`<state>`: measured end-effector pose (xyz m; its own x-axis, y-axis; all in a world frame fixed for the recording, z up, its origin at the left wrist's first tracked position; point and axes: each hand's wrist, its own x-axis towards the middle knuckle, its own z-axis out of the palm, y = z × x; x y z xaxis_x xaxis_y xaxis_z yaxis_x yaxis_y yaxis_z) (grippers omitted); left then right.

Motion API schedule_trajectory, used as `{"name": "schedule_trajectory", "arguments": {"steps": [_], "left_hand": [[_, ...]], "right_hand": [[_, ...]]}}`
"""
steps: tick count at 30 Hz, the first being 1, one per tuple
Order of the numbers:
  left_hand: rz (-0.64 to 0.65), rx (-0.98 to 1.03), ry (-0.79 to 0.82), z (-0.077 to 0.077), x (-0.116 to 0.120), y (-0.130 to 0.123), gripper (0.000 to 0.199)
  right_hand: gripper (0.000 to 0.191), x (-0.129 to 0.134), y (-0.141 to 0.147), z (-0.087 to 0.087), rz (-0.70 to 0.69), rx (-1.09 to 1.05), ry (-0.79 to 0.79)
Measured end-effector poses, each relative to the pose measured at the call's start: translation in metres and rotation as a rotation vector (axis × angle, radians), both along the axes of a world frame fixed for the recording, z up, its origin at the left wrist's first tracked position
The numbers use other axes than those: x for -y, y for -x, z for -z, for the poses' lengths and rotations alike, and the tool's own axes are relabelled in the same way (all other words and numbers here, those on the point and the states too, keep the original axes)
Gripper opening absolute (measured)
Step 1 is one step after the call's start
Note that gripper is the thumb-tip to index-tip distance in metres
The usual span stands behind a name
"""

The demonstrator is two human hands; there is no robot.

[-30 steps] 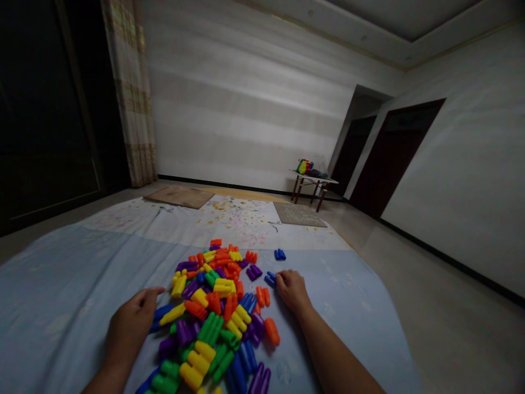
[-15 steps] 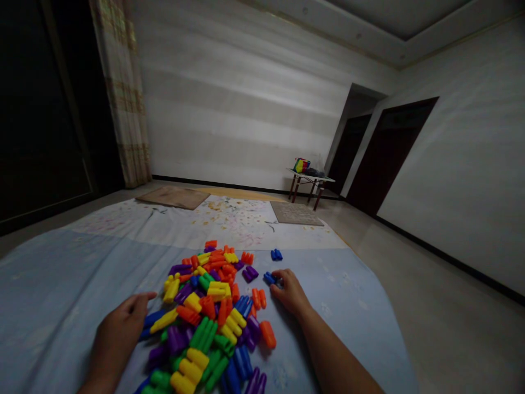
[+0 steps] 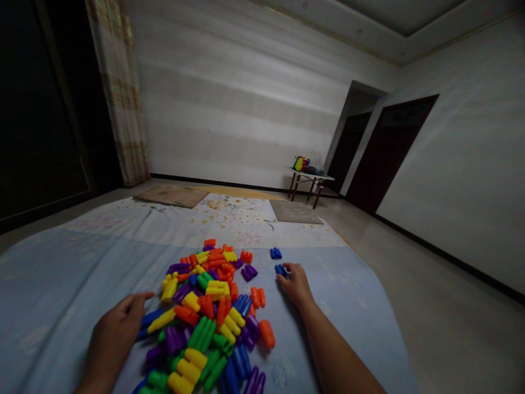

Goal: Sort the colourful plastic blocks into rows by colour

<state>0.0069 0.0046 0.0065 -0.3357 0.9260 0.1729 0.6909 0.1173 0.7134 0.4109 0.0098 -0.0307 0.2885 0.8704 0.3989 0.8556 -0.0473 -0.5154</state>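
Observation:
My right hand (image 3: 296, 284) has its fingertips closed around a small blue toy block (image 3: 280, 269) on the blue part of the sheet. Just beyond it lies a similar blue block (image 3: 276, 253). My left hand (image 3: 118, 328) rests at the left side of a heap of plastic blocks (image 3: 213, 323), its index finger stretched toward the heap and its other fingers partly hidden. Nothing shows in that hand. The heap mixes yellow, green, orange, purple and blue pieces shaped like joined tubes. A purple block (image 3: 249, 272) lies between the heap and my right hand.
The floral sheet (image 3: 348, 306) covers a wide low surface under the blocks. At its far edge lie two flat brown mats (image 3: 170, 195). A small table (image 3: 310, 176) carrying a colourful bag stands by the far wall, near dark doors (image 3: 389, 153).
My right hand has moved a little to the right and away from the heap, bringing the blue block close to the other blue one. My left hand stays almost in place.

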Motion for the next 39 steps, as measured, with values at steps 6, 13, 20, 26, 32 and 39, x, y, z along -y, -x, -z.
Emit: {"name": "schedule_trajectory", "arguments": {"steps": [6, 13, 20, 26, 32, 39], "left_hand": [[0.032, 0.074, 0.100, -0.001, -0.002, 0.000, 0.043], [0.025, 0.084, 0.100, 0.000, -0.001, 0.000, 0.043], [0.027, 0.062, 0.054, -0.005, 0.002, -0.002, 0.041], [0.037, 0.079, 0.047, -0.004, 0.002, -0.002, 0.040], [0.023, 0.110, 0.038, -0.004, 0.001, -0.004, 0.043], [0.044, 0.112, 0.013, -0.001, -0.001, -0.002, 0.040]], "right_hand": [[0.032, 0.000, -0.002, 0.001, -0.008, -0.008, 0.039], [0.031, 0.000, 0.000, 0.003, 0.021, 0.016, 0.033], [0.032, 0.004, 0.003, -0.003, 0.026, -0.007, -0.053], [0.022, 0.009, 0.026, -0.020, -0.193, 0.006, -0.229], [0.020, 0.005, 0.057, -0.032, -0.329, 0.056, -0.061], [0.025, -0.011, 0.077, -0.039, -0.254, 0.179, 0.077]]}}
